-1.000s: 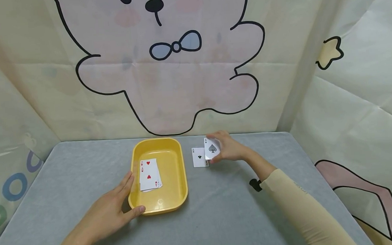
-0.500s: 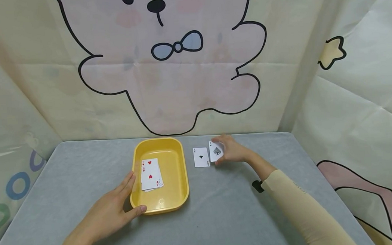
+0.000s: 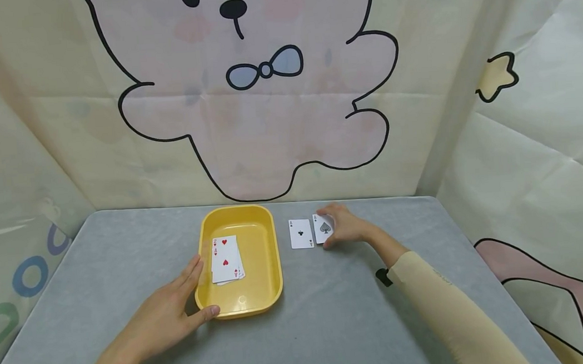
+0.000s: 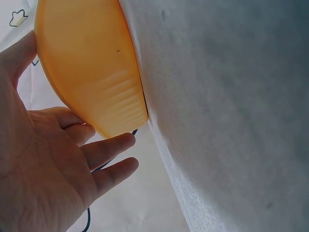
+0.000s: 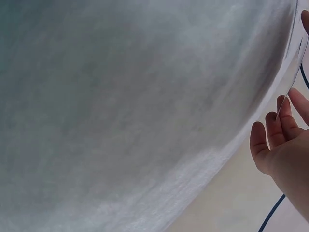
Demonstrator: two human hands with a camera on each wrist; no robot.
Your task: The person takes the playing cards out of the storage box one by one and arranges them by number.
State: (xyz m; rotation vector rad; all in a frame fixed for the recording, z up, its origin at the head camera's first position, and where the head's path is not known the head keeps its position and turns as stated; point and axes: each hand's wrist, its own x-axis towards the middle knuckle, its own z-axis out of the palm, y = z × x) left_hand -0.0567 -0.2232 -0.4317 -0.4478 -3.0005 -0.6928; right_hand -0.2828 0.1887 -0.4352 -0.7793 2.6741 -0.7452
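My right hand (image 3: 344,224) pinches an ace of spades (image 3: 323,228) by its far and near edges, low over the table. Just left of it an ace of clubs (image 3: 301,234) lies face up on the cloth. In the right wrist view the held card shows only as a thin edge between thumb and fingers. My left hand (image 3: 166,315) rests at the left side of a yellow tray (image 3: 263,295), fingers extended and thumb on its near-left rim, as the left wrist view also shows. Inside the tray lies a red heart card (image 3: 224,258), overlapping another card beneath.
A grey cloth (image 3: 330,324) covers the table. A pale curtain with a cartoon animal (image 3: 268,133) stands right behind the table's back edge, and more curtain rises at both sides.
My right hand has moved the ace of spades right and down, from overlapping the ace of clubs to beside it. The left hand stays at the tray.
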